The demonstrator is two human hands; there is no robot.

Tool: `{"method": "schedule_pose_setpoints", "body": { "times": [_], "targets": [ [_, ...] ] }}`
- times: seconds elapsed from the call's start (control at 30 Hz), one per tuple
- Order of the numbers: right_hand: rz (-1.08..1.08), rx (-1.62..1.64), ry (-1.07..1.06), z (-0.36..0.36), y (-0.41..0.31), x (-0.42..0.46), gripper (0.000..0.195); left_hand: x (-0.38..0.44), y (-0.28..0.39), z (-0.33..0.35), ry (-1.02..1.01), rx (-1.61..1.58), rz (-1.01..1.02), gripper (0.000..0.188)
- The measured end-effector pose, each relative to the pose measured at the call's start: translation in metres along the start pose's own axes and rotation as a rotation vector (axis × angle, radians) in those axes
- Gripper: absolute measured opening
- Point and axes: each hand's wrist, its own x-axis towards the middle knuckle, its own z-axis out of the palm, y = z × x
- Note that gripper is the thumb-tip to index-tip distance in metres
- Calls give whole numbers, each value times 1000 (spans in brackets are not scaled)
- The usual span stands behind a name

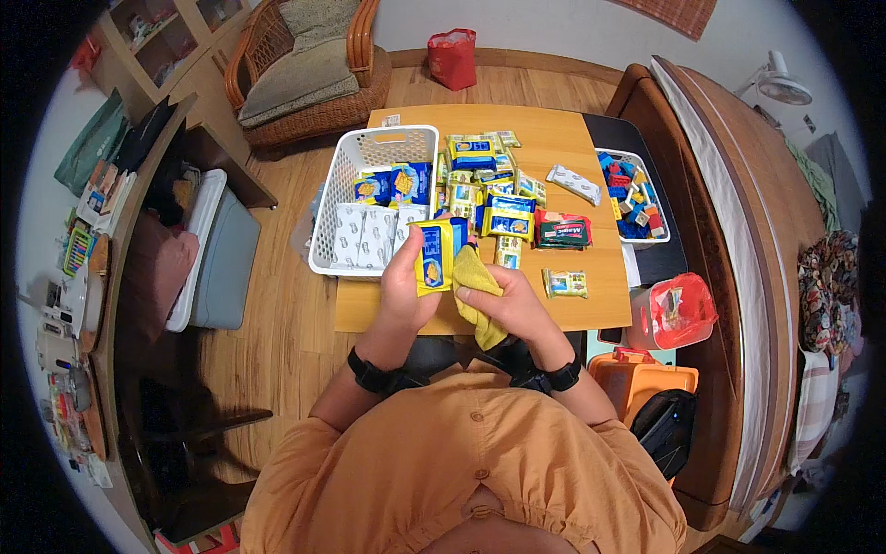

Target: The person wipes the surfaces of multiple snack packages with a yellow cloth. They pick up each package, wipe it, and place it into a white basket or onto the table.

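My left hand (404, 293) holds a blue and yellow snack packet (434, 257) upright over the table's near side. In my right hand (509, 302) is a yellow cloth (477, 291), its upper part touching or very close to the packet's right edge. Just beyond my left hand stands a white perforated plastic basket (324, 228). Inside it are white patterned packets (360, 235) and blue snack packets (410, 181). To the right of the basket lies a heap of small green and yellow packets (462, 197), with more blue and yellow packets (509, 215) on top.
On the wooden table (595, 277) lie a red and green packet (563, 230), a white packet (574, 184) and a single small packet (565, 283). Right of it are a basket of toy bricks (633, 197) and a red-lined bin (675, 315). A wicker armchair (304, 76) stands beyond.
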Motion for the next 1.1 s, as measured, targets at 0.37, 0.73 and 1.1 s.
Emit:
{"method": "schedule_pose_setpoints", "body": {
  "times": [0.37, 0.73, 1.1],
  "targets": [
    [-242, -235, 154, -8, 10, 3, 22, 7, -6, -11, 28, 21, 18, 59],
    [-555, -675, 237, -5, 25, 8, 19, 8, 0, -3, 53, -21, 5, 61],
    [-623, -686, 221, 2, 11, 18, 20, 0, -20, -9, 50, 153, -28, 50]
  ]
}}
